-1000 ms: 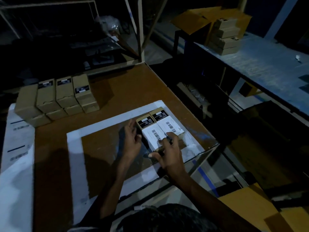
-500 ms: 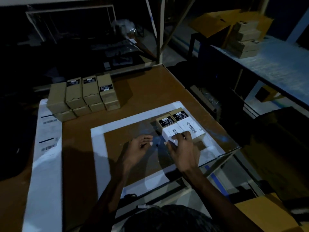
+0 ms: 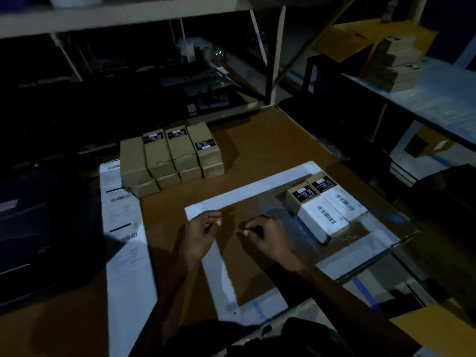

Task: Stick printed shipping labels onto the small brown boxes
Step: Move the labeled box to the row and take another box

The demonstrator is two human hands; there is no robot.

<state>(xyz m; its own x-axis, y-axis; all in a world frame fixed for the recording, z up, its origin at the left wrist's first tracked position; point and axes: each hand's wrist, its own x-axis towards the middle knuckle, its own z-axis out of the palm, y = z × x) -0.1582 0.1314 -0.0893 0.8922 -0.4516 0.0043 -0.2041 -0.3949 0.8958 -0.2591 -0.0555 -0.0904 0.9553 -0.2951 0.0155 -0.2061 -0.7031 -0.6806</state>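
Note:
Two small brown boxes lie side by side at the right of the table, each with a white barcode label on top: the nearer box [image 3: 317,215] and the farther box [image 3: 343,200]. A stack of several brown boxes [image 3: 170,158] without white labels stands at the back left. A long white sheet of printed labels [image 3: 123,228] runs along the table's left side. My left hand [image 3: 202,234] and my right hand [image 3: 269,238] hover over the middle of the table, left of the labelled boxes. Their fingers are loosely curled and I see nothing in them.
The brown table [image 3: 257,145] carries a white taped rectangle [image 3: 247,191]. A dark bulky object [image 3: 38,228] sits at the left edge. To the right, across a gap, a pale shelf [image 3: 438,99] holds more stacked boxes [image 3: 396,65]. A metal rack post [image 3: 273,60] rises behind the table.
Both hands have left the nearer labelled box and drawn back to the left. The view has swung left, so the boxes now lie farther right.

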